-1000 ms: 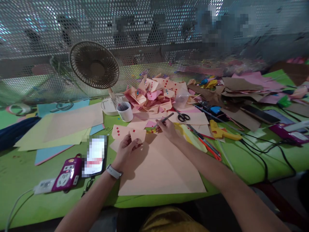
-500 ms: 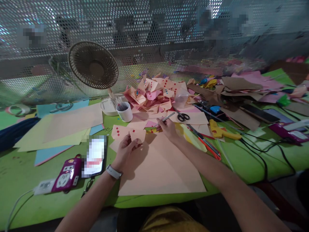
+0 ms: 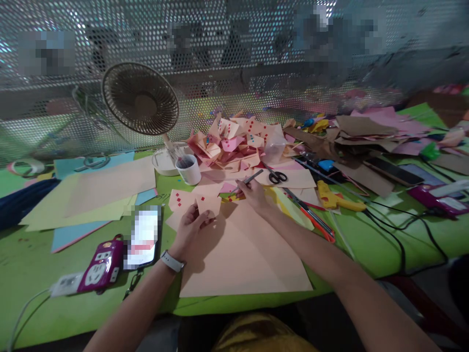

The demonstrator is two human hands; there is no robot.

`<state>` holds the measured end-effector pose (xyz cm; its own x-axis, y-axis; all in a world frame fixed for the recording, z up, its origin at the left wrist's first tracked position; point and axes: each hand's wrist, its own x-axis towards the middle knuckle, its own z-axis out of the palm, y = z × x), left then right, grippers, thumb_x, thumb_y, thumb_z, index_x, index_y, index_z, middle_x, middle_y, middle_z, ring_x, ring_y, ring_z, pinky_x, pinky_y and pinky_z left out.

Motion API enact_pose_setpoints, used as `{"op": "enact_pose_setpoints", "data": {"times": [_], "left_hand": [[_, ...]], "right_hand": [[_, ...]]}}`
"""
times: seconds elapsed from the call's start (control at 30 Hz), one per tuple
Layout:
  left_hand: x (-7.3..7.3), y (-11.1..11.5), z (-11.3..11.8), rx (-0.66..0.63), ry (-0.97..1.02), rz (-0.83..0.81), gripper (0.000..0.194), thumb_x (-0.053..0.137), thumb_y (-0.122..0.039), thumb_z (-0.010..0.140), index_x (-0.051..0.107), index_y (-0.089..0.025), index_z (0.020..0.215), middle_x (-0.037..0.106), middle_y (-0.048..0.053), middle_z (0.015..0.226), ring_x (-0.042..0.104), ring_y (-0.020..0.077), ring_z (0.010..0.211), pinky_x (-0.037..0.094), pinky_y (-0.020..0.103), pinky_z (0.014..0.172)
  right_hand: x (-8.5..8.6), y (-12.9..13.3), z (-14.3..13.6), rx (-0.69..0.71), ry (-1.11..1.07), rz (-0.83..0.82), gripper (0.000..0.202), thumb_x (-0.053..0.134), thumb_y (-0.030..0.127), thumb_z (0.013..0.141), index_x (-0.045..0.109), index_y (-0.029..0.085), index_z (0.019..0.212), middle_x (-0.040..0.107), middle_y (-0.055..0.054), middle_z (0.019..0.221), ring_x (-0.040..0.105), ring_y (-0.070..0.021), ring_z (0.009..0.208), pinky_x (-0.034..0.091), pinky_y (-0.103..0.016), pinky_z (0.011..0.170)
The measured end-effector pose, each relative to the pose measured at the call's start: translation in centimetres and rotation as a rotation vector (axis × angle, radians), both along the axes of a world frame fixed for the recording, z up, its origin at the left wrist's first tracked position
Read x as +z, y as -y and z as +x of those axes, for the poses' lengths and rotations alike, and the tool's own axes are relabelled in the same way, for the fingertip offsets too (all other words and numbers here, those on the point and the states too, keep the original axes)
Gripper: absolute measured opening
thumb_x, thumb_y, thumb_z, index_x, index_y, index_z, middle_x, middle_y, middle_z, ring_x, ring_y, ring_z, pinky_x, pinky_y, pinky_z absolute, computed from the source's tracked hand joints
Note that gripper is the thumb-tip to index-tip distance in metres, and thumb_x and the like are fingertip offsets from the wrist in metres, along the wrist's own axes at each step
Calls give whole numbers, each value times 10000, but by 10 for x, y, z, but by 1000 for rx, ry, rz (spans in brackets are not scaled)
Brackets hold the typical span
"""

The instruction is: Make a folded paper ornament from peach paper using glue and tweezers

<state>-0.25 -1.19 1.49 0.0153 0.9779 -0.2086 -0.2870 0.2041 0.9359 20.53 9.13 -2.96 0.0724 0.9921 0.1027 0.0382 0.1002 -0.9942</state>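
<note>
My left hand, with a white watch band on the wrist, is closed on a small peach paper piece that bears a red diamond. Beside it lies another peach paper with red diamonds. My right hand pinches a slim grey pen-like tool, tilted, its lower end near small red diamonds on a yellow-marked strip. Under both hands spreads a large peach sheet. The tool's exact kind is too small to make out.
Behind the hands stand a white cup, a fan and a heap of folded papers. Scissors, a box cutter and a yellow glue gun lie rightward. A phone and purple power strip are leftward.
My right hand and the pen-like tool have shifted slightly left. My left hand and the paper piece stay in place.
</note>
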Motion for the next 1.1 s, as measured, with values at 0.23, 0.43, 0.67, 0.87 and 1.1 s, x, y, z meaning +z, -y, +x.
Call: {"op": "enact_pose_setpoints", "data": {"times": [0.23, 0.43, 0.67, 0.87, 1.1], "left_hand": [[0, 0, 0, 1, 5, 3, 431, 782, -323, 712, 633, -185, 1092, 687, 64, 1080, 652, 147, 855, 532, 292, 810], [-3, -1, -1, 0, 3, 13, 452, 787, -338, 701, 633, -186, 1098, 696, 58, 1038, 651, 142, 812, 532, 293, 787], [-6, -3, -2, -2, 1, 14, 472, 791, -341, 699, 621, -173, 1106, 689, 57, 1022, 652, 153, 843, 540, 293, 787], [-6, -3, -3, -2, -8, -3, 474, 788, -348, 704, 616, -176, 1111, 690, 53, 995, 653, 151, 819, 546, 290, 770], [-7, -3, -2, -14, 0, 13, 444, 786, -343, 709, 621, -177, 1086, 692, 52, 997, 657, 150, 814, 559, 298, 773]], "right_hand": [[-1, 0, 0, 28, -66, -25, 375, 658, 596, 764, 533, 243, 744, 696, 8, 625, 663, -160, 528, 580, -297, 569], [0, -2, 2, 3, -96, 1, 383, 644, 606, 769, 519, 244, 759, 695, 1, 613, 662, -167, 518, 567, -295, 555], [15, 4, 4, -33, -83, -12, 408, 610, 634, 785, 515, 239, 745, 714, -25, 637, 704, -198, 599, 571, -297, 606], [12, 3, 6, -53, -22, 16, 396, 654, 614, 758, 545, 236, 721, 706, -22, 627, 696, -201, 576, 550, -295, 558], [-2, -8, 10, -77, 41, -35, 391, 653, 614, 759, 563, 236, 721, 708, -33, 639, 697, -214, 584, 536, -305, 551]]}}
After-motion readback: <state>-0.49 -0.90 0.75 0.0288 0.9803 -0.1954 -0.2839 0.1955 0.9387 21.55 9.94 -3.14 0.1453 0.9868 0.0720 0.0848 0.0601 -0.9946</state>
